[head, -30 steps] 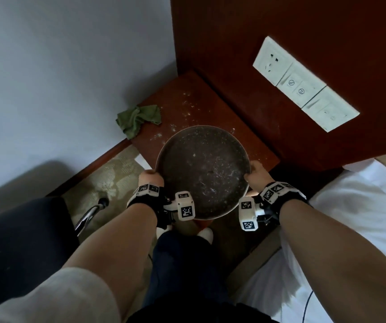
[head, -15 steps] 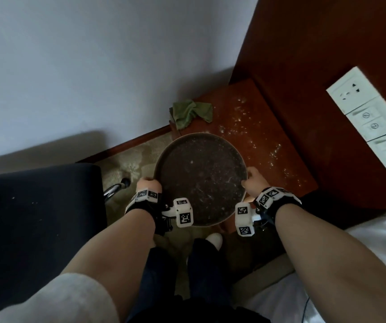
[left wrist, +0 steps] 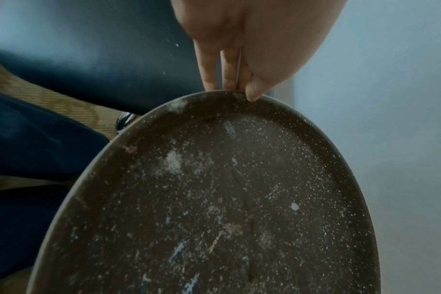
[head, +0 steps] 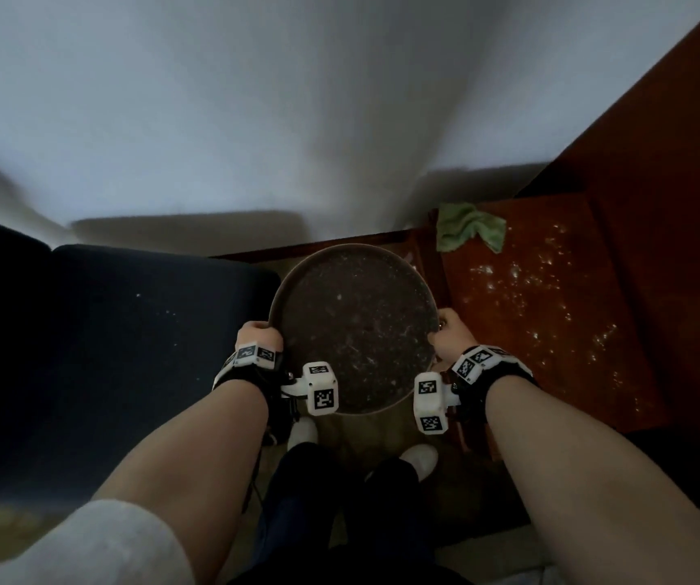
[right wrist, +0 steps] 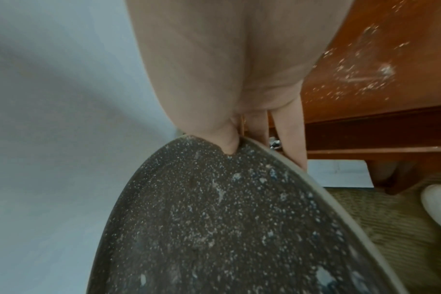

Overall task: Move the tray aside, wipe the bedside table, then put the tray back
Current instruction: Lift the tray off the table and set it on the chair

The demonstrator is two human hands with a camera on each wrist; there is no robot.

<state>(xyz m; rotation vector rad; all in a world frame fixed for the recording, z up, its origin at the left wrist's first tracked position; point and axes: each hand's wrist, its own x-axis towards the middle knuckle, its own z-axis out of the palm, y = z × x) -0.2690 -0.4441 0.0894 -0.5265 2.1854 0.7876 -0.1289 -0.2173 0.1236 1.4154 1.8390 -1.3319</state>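
Note:
A round dark speckled tray (head: pixel 354 327) hangs in the air between a dark chair and the bedside table (head: pixel 542 314). My left hand (head: pixel 260 336) grips its left rim, thumb on top (left wrist: pixel 254 87) and fingers under the tray (left wrist: pixel 214 199). My right hand (head: pixel 449 335) grips the right rim the same way, thumb over the edge (right wrist: pixel 227 143) of the tray (right wrist: pixel 214 228). The reddish wooden table top (right wrist: pixel 380 59) is strewn with white crumbs. A crumpled green cloth (head: pixel 468 226) lies at its far left corner.
A dark upholstered chair (head: pixel 107 352) stands close on the left, its seat level with the tray. A white wall (head: pixel 255 120) runs behind. My feet in white shoes (head: pixel 420 456) stand on patterned carpet (right wrist: pixel 390 218) below the tray.
Both hands have carried the tray left, off the bedside table and out over the floor beside the chair. The head view has swung left, so the wall switches have left the picture.

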